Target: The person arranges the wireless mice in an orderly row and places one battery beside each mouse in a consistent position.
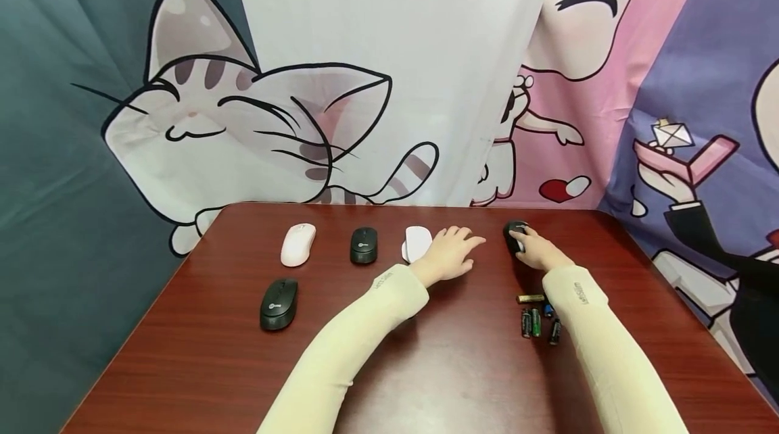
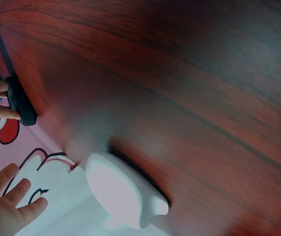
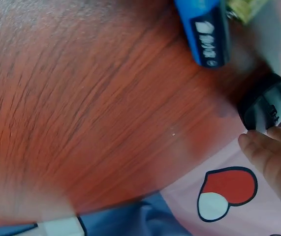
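Near the back right of the table, my right hand holds a black computer mouse between its thumb and fingers. In the right wrist view a hollow shows in this black mouse, with fingertips on its edge. My left hand has its fingers spread and holds nothing. Just left of it is a white mouse, partly hidden by the hand; the left wrist view shows its curved side. Several small batteries lie near my right wrist, among them a gold one and a blue one.
Farther left on the reddish-brown table stand another white mouse and a black mouse in the back row. A second black mouse sits nearer the front. Cartoon-printed cloth hangs behind the table's back edge.
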`<state>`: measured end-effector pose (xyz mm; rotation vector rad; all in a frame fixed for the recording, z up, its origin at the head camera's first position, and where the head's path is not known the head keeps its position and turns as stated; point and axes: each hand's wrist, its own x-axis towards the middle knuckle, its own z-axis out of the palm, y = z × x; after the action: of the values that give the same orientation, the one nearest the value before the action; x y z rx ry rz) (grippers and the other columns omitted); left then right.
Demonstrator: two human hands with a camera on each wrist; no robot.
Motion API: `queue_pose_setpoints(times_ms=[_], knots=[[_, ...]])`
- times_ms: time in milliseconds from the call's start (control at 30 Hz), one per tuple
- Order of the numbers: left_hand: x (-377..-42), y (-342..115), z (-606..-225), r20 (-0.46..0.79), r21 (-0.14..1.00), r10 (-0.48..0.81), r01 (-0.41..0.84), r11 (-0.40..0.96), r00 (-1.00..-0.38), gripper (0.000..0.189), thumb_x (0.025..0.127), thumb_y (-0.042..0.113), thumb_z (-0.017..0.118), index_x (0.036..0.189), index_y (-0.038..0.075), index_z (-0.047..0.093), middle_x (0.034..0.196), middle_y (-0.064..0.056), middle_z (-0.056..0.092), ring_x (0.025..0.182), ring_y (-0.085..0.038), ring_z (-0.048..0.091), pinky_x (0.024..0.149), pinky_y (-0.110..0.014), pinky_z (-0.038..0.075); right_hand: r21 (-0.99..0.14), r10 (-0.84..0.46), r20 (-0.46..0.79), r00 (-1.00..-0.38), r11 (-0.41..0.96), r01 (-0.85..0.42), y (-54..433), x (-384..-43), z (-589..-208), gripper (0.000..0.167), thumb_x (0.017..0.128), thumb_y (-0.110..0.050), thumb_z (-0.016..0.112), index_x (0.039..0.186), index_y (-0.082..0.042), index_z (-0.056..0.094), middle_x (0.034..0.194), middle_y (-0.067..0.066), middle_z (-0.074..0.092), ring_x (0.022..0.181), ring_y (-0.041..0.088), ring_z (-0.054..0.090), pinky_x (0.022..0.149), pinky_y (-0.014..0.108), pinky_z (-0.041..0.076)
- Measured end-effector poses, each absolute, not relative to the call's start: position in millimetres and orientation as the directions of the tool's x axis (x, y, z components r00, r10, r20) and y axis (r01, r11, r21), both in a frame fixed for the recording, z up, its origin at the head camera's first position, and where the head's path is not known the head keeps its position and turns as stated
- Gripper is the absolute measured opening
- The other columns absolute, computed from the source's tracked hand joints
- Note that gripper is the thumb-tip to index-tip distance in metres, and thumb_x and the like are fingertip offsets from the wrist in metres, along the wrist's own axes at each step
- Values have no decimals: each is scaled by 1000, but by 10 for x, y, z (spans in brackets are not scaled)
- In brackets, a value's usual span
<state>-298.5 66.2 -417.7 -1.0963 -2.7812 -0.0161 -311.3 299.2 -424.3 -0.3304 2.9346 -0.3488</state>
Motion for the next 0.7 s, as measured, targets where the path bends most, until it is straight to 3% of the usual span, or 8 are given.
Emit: queue_pose_setpoints(times_ms=[267,533,700], knots=[[-3010,640,-4146,158,-56,666,666,743,-729,48,90,32,58,137,29,48,132,-1,51,121,-20,48,98,-37,41,-237,-325,-70,-943,924,-300,3165,-3137,-4377,56,87,-15,61,140,-8,44,142,37,29,118,53,46,91,57,43],[-2991,701,-4157,123,-40,673,674,737,-729,48,91,32,56,138,29,46,136,-2,49,124,-20,46,101,-37,40,-206,-354,-112,-929,923,-326,3082,-2976,-4227,53,83,-6,61,132,8,46,136,42,33,117,55,45,92,60,41],[-2980,720,-4175,118,-50,672,672,739,-731,48,91,33,56,138,30,46,136,-1,49,124,-19,46,101,-37,39,-197,-383,-61,-922,910,-365,3109,-3004,-4172,33,84,-2,56,116,9,57,120,35,50,104,49,55,89,57,44]])
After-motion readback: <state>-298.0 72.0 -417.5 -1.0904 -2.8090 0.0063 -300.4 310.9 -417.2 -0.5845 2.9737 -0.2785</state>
